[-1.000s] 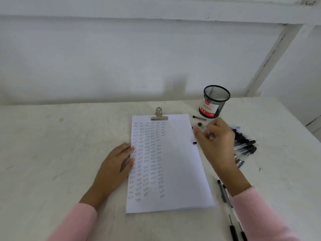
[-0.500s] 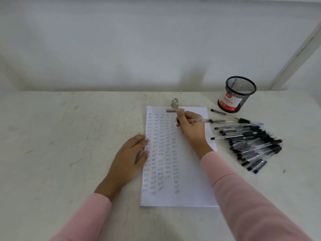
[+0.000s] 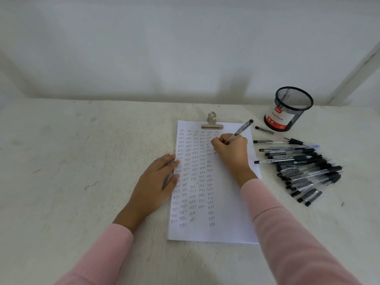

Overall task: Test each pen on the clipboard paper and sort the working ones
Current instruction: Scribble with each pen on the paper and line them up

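Starting with the counter (image 3: 82, 182): a rough, pale top that carries everything. On it lies the paper (image 3: 226, 223), thin and floppy, held at its far edge by the clip (image 3: 212, 123) just beyond the right grip (image 3: 231, 153). I judge such a sheet would slide or buckle under a stroke. The left grip (image 3: 156, 182) lies flat, fingers straight, pressing the paper's edge across the sheet from the right grip. Columns of small "test" marks fill the paper between the two grips and run nearer the person.

Well out to the right of the right grip lies the pile (image 3: 304, 173) of pens, fanned and overlapping. They look light, smooth and round, so likely to roll or slip. One is best pinched mid-barrel and lifted straight clear of its neighbours. Beyond the pile stands the mesh cup (image 3: 287, 112), with nothing showing above its rim.

Smallest is the pen (image 3: 241, 129). The right grip is closed round its lower barrel, fingers curled, and its dark far end slants up past the knuckles toward the cup. The tip is hidden under the fingers, so contact with the paper cannot be told. A stiff, light plastic barrel should need only a mild pinch low down, near the tip, for control.
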